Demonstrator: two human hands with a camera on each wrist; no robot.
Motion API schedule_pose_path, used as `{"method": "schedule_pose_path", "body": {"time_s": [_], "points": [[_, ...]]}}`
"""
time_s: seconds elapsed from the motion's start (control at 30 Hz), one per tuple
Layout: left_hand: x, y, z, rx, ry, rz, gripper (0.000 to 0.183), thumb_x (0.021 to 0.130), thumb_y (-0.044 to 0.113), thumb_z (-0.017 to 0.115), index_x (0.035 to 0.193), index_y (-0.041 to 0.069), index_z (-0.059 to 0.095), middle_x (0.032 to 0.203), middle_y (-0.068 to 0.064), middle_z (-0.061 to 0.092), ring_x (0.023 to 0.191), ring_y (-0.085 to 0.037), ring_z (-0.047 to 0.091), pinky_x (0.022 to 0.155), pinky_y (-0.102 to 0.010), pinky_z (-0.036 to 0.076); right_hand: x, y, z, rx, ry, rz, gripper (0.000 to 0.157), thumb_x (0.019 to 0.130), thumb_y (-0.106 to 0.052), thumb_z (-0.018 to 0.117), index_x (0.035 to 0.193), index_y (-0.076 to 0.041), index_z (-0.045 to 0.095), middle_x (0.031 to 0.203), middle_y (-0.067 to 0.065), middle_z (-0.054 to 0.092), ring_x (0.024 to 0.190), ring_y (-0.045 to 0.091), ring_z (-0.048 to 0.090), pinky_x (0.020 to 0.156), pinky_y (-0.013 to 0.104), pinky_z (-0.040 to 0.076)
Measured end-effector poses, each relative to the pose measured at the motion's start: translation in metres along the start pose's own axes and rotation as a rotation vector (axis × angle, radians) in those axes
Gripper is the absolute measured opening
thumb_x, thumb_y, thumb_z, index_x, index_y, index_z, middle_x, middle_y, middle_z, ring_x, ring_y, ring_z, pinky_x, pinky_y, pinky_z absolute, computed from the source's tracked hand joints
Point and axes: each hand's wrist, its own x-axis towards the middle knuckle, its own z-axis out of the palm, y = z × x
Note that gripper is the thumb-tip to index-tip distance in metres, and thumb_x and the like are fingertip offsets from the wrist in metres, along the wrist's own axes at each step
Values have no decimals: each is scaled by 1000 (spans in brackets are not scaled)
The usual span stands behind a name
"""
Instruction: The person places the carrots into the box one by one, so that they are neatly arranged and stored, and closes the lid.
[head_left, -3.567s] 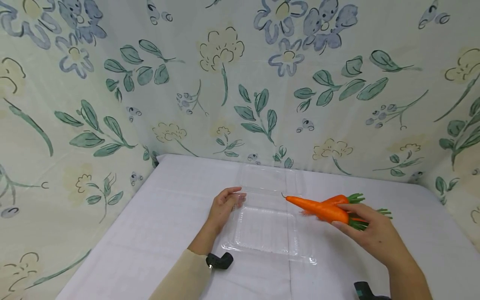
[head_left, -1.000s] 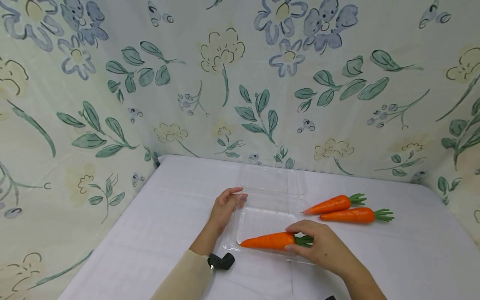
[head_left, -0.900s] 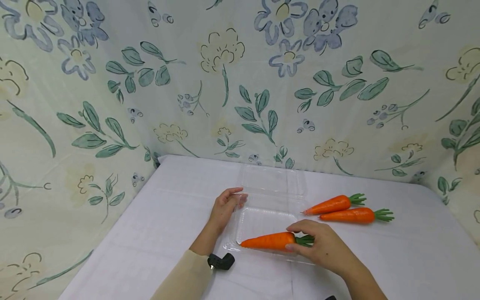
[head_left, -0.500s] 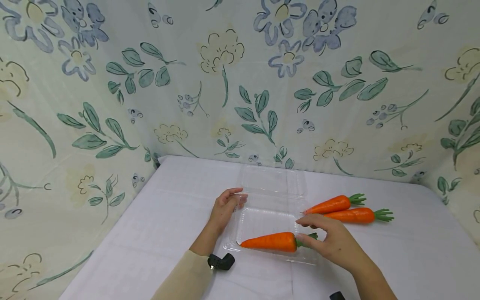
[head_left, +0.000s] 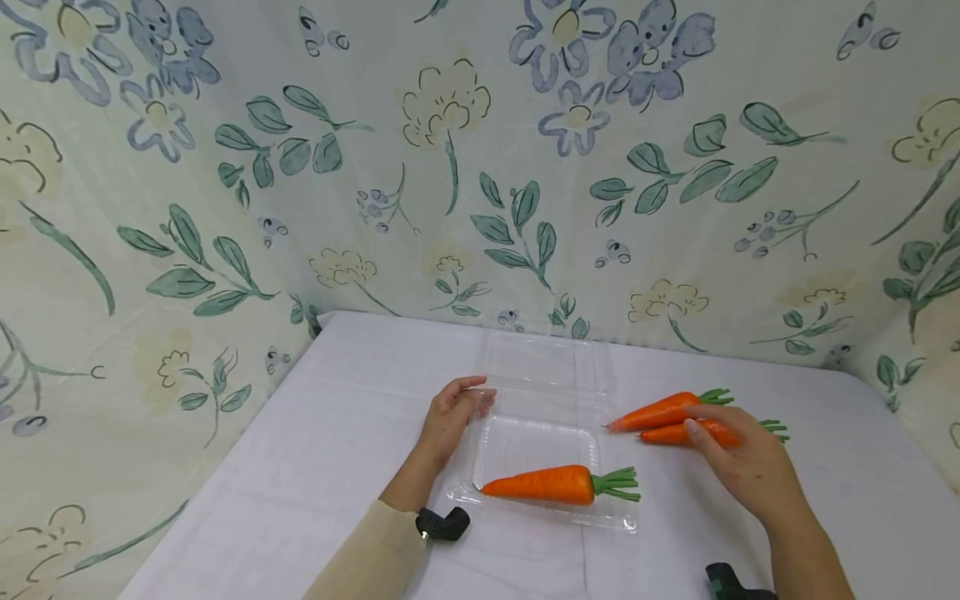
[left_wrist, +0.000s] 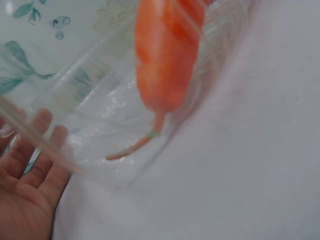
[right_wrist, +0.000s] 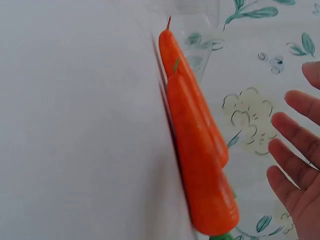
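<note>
My left hand point(head_left: 446, 421) rests at the left side of an open clear plastic box point(head_left: 540, 437). In the left wrist view its fingers point(left_wrist: 42, 167) look nearly straight, partly seen through the plastic. One carrot point(head_left: 540, 483) lies along the box's near side, tip to the left, green stalks over the right rim. My right hand point(head_left: 750, 462) is over the two other carrots, a far carrot point(head_left: 656, 412) and a near carrot point(head_left: 663, 436), hiding part of the near one. The right wrist view shows its fingers point(right_wrist: 295, 132) spread, holding nothing.
The box's lid point(head_left: 540, 362) lies folded back behind it on the white tablecloth point(head_left: 360, 392). A flower-patterned curtain point(head_left: 450, 208) rises behind and at both sides. Black wrist devices, such as the left one point(head_left: 442, 523), sit at each wrist.
My right hand brought a carrot from the right into the box, let it go, and moved back right to the other two carrots. My left hand has stayed at the box.
</note>
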Motion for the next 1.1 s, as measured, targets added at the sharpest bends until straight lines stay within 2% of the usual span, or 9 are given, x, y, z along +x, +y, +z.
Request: {"method": "schedule_pose_path", "body": {"time_s": [0.2, 0.4, 0.53, 0.67, 0.77, 0.8, 0.87, 0.97, 1.1], "points": [[0, -1, 0, 5, 0, -11, 37, 103, 20, 53, 138, 7, 58, 129, -15, 71, 117, -32, 69, 105, -44, 53, 7, 27, 5, -90, 79, 102, 57, 100, -44, 61, 140, -4, 56, 156, 32, 36, 144, 56, 29, 103, 81, 29], [0, -1, -1, 4, -1, -13, 37, 103, 20, 52, 137, 7, 58, 129, -15, 71, 117, -30, 69, 104, -43, 54, 12, 40, 3, -149, -23, 183, 68, 98, -46, 62, 150, -5, 45, 157, 34, 31, 140, 59, 29, 103, 80, 30], [0, 0, 0, 0, 0, -13, 37, 103, 19, 53, 138, 7, 58, 129, -15, 71, 116, -29, 69, 104, -42, 54, 13, 46, 3, -167, -25, 158, 65, 98, -40, 65, 148, -3, 46, 154, 35, 35, 137, 59, 31, 105, 79, 29], [0, 0, 0, 0, 0, -14, 37, 103, 19, 53, 138, 7, 58, 130, -15, 71, 117, -30, 69, 105, -42, 54, 12, 49, 2, -174, 15, 104, 58, 97, -32, 66, 143, 0, 51, 147, 37, 41, 134, 58, 33, 118, 74, 12], [0, 0, 0, 3, 0, -16, 37, 104, 20, 53, 138, 8, 58, 130, -15, 71, 118, -31, 69, 105, -42, 54, 11, 51, 1, -175, 41, 80, 53, 98, -30, 66, 139, 2, 54, 142, 38, 44, 132, 58, 35, 122, 70, -1], [0, 0, 0, 4, 0, -17, 37, 104, 20, 53, 138, 8, 58, 130, -15, 71, 118, -31, 69, 105, -42, 54, 11, 51, 0, -177, 46, 81, 52, 98, -29, 65, 139, 2, 54, 140, 38, 44, 131, 58, 35, 122, 70, -2], [0, 0, 0, 4, -1, -15, 37, 104, 20, 53, 138, 8, 58, 130, -14, 71, 118, -30, 69, 105, -42, 54, 11, 52, -1, -176, 49, 92, 50, 99, -27, 63, 139, 2, 55, 139, 38, 44, 130, 58, 36, 122, 70, 0], [0, -1, 0, 3, -1, -14, 37, 103, 20, 53, 138, 8, 58, 130, -14, 71, 118, -30, 69, 105, -41, 54, 11, 52, -3, -183, 33, 149, 48, 100, -25, 62, 140, 0, 54, 141, 36, 42, 129, 57, 36, 118, 74, 16], [0, -1, -1, 3, -3, -14, 36, 103, 20, 53, 137, 9, 59, 130, -14, 71, 117, -30, 69, 105, -41, 54, 13, 51, -6, -193, -11, 245, 51, 99, -23, 62, 144, -2, 51, 146, 35, 38, 130, 56, 35, 104, 76, 35]]}}
